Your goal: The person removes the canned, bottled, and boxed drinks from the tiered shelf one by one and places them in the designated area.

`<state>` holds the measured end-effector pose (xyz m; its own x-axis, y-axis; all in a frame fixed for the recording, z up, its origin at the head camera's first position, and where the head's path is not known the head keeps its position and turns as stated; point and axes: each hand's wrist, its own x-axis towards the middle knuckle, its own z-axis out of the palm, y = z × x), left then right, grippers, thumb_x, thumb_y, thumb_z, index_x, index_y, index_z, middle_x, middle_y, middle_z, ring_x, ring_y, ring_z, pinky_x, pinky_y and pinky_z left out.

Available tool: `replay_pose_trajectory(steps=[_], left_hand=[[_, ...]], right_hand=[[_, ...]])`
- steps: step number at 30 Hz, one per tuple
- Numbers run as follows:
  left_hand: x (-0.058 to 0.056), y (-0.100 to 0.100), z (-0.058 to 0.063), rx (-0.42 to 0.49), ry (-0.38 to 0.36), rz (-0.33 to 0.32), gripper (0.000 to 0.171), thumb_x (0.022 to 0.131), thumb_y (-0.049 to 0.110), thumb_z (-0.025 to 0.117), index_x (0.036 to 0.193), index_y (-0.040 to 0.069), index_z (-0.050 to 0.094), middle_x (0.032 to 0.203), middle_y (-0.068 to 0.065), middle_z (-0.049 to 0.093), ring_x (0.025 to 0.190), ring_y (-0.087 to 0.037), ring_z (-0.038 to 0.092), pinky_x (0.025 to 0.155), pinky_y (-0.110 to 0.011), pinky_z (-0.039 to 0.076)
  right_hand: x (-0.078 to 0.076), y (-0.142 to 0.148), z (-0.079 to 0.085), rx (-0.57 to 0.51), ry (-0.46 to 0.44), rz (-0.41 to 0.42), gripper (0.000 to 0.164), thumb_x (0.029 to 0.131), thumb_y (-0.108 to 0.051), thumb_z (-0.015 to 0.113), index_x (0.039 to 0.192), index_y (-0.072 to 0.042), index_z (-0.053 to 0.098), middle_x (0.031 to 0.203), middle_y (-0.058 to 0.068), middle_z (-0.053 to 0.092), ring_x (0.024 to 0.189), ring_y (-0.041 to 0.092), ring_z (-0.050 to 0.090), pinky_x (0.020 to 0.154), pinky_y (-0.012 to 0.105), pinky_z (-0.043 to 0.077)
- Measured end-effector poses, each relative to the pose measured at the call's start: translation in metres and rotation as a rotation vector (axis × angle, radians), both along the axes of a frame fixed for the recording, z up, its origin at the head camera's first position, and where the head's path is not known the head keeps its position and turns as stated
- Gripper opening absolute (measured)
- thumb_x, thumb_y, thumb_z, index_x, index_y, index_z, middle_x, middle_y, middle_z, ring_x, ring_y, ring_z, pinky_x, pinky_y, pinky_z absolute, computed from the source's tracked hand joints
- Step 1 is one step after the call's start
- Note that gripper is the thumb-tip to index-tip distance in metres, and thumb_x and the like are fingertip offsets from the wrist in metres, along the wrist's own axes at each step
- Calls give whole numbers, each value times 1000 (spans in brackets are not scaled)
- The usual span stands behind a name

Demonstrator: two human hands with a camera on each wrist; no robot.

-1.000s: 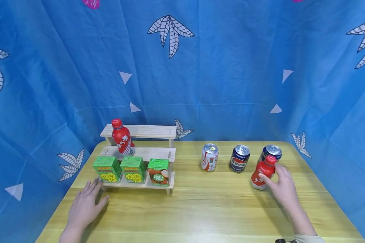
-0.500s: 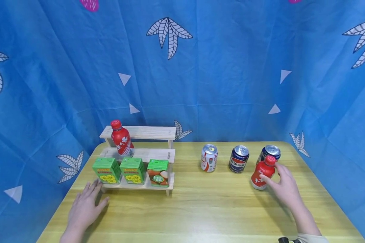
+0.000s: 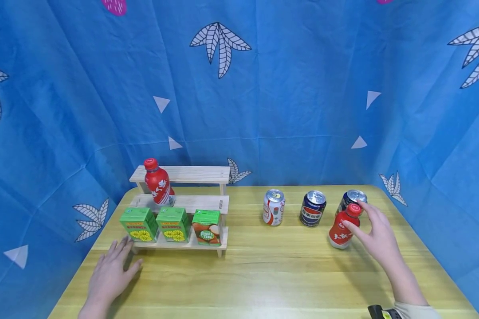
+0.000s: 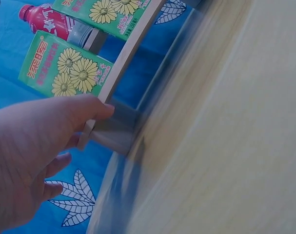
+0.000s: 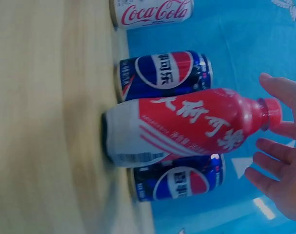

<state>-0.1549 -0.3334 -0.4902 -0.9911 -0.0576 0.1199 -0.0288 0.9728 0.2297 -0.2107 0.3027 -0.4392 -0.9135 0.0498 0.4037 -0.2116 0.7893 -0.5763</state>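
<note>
Standing by the right hand [image 3: 379,243]: a red bottle [image 3: 339,231] with a white base is set upright on the table [image 3: 259,274], toward its right side.
Right fingers: they are held apart around the bottle's capped neck; a gap is seen between thumb and cap, though whether the cap is touched by another finger cannot be told.
Left hand [image 3: 111,270]: its fingers are spread and nothing is gripped; one fingertip is placed at the left end of the rack's bottom tier.
Wooden rack [image 3: 199,173]: three pale tiers are stood on the left part of the table.
Middle tier: a second red bottle [image 3: 158,184] is stood upright near its left end.
Bottom tier: a left flower carton [image 3: 139,225], a middle flower carton [image 3: 173,225] and a fruit carton [image 3: 207,227] are lined up.
Cans: a white can [image 3: 273,207] and two blue ones are ranged rightward, the right-hand blue can [image 5: 184,184] being partly hidden behind the bottle in the head view.
Backdrop: a blue curtain [image 3: 303,88] is hung behind, printed with leaves and triangles.
</note>
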Motion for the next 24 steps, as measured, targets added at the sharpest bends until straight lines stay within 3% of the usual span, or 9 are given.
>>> replay_pose_trajectory(steps=[12,24], left_hand=[[-1,0,0,-5,-9,6,76,92,48,60,148,1,37,154,-27,32,141,-52,24,110,-74,18],[1,0,0,0,8,2,76,93,49,59,148,3,37,154,-26,32,141,-52,25,109,-75,18]], right_hand=[[-3,-27,26,49,100,67,67,84,-21,77,141,-4,46,140,29,46,127,50,39,90,74,42],[-16,-61,41,106,219,145,67,80,-17,79,140,-8,49,137,22,49,126,43,41,97,69,40]])
